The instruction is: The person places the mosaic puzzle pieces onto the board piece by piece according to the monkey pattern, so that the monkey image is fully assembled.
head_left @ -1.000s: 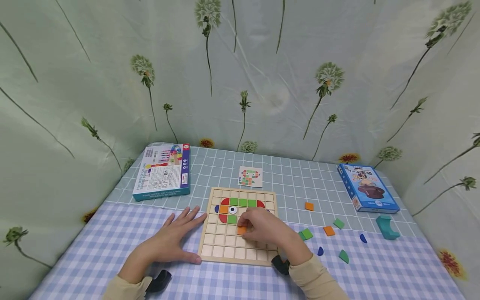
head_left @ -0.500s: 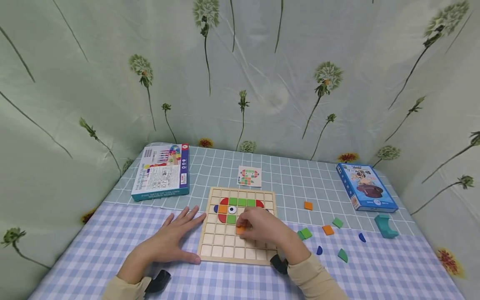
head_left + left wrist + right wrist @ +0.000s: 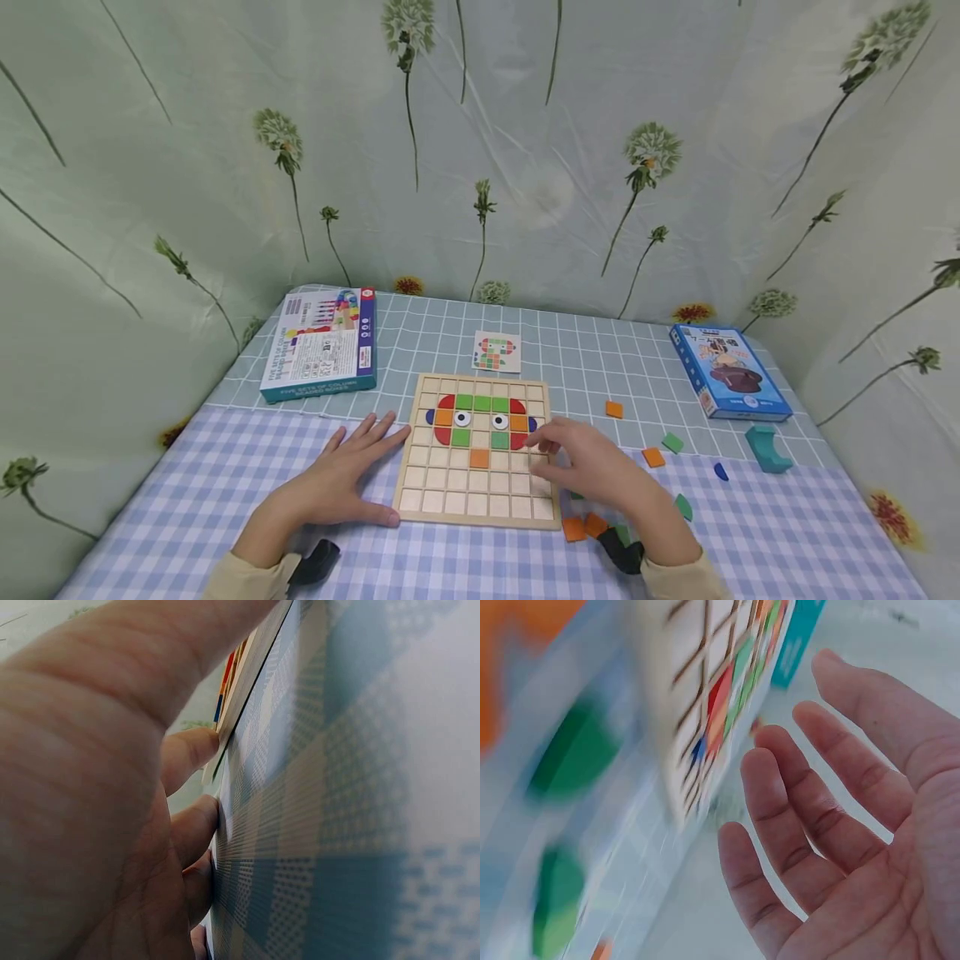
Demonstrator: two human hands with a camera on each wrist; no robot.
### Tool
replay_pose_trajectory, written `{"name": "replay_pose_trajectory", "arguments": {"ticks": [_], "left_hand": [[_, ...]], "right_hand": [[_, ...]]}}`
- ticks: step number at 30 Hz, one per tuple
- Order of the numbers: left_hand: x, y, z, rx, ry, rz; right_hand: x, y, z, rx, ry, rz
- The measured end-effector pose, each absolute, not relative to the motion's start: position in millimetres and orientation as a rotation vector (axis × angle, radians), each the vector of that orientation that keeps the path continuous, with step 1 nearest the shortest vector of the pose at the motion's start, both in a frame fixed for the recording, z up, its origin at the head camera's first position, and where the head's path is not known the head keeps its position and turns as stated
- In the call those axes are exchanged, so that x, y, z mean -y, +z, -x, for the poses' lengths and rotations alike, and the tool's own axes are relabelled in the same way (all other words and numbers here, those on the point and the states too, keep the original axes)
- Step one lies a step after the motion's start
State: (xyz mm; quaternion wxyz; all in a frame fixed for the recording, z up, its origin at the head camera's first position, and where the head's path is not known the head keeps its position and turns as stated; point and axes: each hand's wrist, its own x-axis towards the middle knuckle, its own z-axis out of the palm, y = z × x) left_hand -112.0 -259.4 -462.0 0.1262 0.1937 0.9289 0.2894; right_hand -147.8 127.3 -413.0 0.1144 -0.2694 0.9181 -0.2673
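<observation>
A wooden grid board (image 3: 433,502) lies on the checked cloth, with red, green, orange and blue tiles and two eye discs (image 3: 462,418) set in its upper rows. Below them an orange square tile (image 3: 478,458) sits in a cell. My left hand (image 3: 345,477) rests spread on the cloth, fingertip and thumb at the board's left edge. My right hand (image 3: 588,462) hovers over the board's right edge; in the right wrist view its fingers (image 3: 765,780) are loosely bent and hold nothing. It hides part of that edge and some loose tiles.
A picture card (image 3: 497,352) lies behind the board. Loose pieces lie to the right, among them an orange square (image 3: 653,457), a green square (image 3: 672,442) and a blue half-round (image 3: 721,472). Two boxes (image 3: 322,346) and a teal arch block (image 3: 767,450) stand farther out.
My right hand has let go of the orange square tile, which stays in its cell, and has moved right. The second eye disc and more tiles are uncovered. My left hand stays put.
</observation>
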Motion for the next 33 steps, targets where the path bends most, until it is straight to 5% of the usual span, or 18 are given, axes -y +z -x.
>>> {"name": "replay_pose_trajectory", "arguments": {"ticks": [15,33], "left_hand": [[259,-462,112,-2.698,0.839,-0.559],[257,-460,112,-2.681,0.850,-0.536]], "right_hand": [[-235,-411,190,-2.857,-0.758,0.409],[-239,-434,234,-2.713,-0.816,0.273]]}}
